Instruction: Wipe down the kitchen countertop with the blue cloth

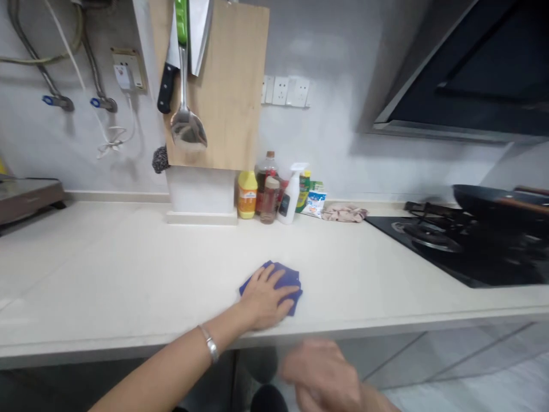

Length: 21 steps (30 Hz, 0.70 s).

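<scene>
A folded dark blue cloth (290, 278) lies on the white countertop (171, 286) near its front edge. My left hand (266, 297) presses flat on top of it, fingers spread, with a silver bracelet on the wrist. In front of the counter edge, to the right of and lower than the cloth, hangs my right hand (323, 372). It is blurred by motion, its fingers look curled, and whether anything is in them cannot be made out.
Against the wall stand a yellow bottle (247, 195), a white spray bottle (290, 197) and a crumpled rag (344, 213). A gas stove (450, 252) with a wok (493, 203) is at the right. Knives and a ladle hang before a wooden board (235, 86).
</scene>
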Each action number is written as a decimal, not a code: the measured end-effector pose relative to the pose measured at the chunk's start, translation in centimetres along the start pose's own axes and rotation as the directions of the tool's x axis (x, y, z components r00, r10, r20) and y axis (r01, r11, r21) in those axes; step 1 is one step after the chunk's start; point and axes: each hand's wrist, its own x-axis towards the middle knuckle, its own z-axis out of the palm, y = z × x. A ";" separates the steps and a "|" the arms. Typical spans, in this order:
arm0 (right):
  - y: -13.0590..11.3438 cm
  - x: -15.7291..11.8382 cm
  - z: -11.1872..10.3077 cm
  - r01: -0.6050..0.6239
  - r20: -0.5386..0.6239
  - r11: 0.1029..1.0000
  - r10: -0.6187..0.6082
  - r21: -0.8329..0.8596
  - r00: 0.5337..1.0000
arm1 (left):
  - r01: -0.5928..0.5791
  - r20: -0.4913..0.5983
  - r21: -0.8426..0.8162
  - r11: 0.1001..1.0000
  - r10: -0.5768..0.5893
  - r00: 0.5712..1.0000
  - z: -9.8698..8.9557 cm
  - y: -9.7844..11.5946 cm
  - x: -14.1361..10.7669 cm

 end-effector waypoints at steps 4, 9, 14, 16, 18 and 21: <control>3.4 0.7 -1.4 -0.243 -0.209 0.959 0.210 -0.147 0.955 | -0.012 0.097 -0.249 0.968 0.038 0.995 -0.6 0.4 3.8; 9.5 0.1 -0.2 -0.501 -0.239 0.816 0.446 -0.287 0.863 | 0.016 -0.153 -0.652 0.758 -0.152 0.976 -3.7 -4.8 2.1; 11.2 1.2 1.7 -0.331 0.226 0.828 0.466 -0.452 0.856 | 0.305 -0.224 -0.573 0.761 -0.503 0.834 -6.3 -11.6 -2.7; 11.2 2.3 2.3 -0.297 0.329 0.820 0.489 -0.490 0.808 | 0.327 -0.214 -0.522 0.788 -0.492 0.844 -6.8 -12.9 -3.7; 11.0 3.7 3.0 -0.296 0.387 0.806 0.524 -0.512 0.759 | 0.326 -0.196 -0.496 0.805 -0.470 0.861 -6.9 -13.4 -3.9; 10.8 6.1 4.6 -0.272 0.483 0.809 0.543 -0.521 0.687 | 0.325 -0.196 -0.471 0.820 -0.456 0.868 -6.7 -13.5 -3.0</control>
